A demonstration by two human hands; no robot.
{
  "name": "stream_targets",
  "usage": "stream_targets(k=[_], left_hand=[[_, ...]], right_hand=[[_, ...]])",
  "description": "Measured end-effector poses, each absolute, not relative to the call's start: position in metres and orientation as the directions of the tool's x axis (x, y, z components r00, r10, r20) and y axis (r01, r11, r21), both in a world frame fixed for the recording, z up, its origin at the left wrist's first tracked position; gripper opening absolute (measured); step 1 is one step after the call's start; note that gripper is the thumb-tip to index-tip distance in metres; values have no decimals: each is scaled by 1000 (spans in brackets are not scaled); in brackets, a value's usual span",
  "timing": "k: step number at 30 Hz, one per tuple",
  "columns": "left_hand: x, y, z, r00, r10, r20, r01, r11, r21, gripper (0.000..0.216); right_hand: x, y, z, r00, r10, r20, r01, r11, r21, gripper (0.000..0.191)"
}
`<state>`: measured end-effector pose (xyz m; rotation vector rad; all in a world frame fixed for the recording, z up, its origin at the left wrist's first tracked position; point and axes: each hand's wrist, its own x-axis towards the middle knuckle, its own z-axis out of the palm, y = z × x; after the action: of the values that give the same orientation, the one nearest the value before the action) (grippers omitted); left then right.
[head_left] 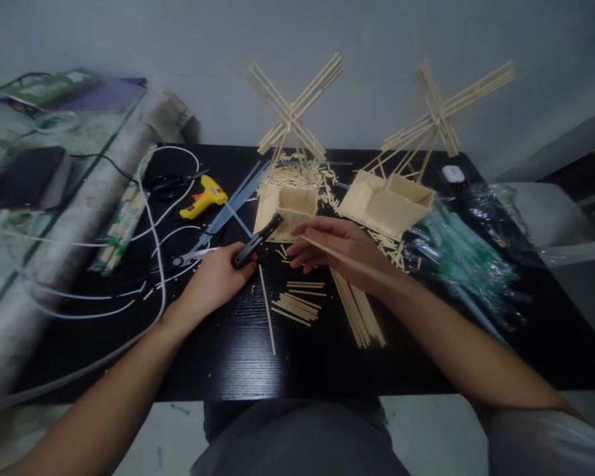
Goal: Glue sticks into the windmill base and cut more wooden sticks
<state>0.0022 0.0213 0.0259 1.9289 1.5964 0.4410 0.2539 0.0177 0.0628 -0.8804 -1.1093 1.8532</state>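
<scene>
My left hand is closed around a slim black tool that looks like a utility knife, its far end tilted up to the right. A thin wooden stick is held in my right hand, slightly blurred, slanting back along the forearm. One loose stick lies on the table just below my left hand. Between my hands and nearer to me is a small group of short cut sticks. Under my right forearm lies a bundle of long sticks.
Two stick-built windmill models with crossed blades stand at the back, with cut scraps around them. On the left are a yellow glue gun, white cable and packaged sticks. Green-and-clear plastic wrapping lies right.
</scene>
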Motion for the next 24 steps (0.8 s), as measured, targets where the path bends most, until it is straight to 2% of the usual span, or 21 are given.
stream_targets(k=[3,5,12,17,24], left_hand=[[3,21,25,216,965,-149,783,-80,617,24],[5,21,25,209,962,-174,785,-59,617,29],[10,18,26,178,954,-241,812,-4,584,24],[12,18,30,165,948,-273,836,13,548,26],[12,18,35,142,942,-305,874,25,485,30]], right_hand=[[256,20,63,-481,856,-189,-323,-374,-870,15],[256,20,64,-470,859,-201,-282,-362,-888,15],[250,14,60,-398,909,-122,7,-130,-991,34],[250,14,56,-390,918,-74,175,-5,-984,28],[248,15,47,-420,901,-111,12,-116,-993,17]])
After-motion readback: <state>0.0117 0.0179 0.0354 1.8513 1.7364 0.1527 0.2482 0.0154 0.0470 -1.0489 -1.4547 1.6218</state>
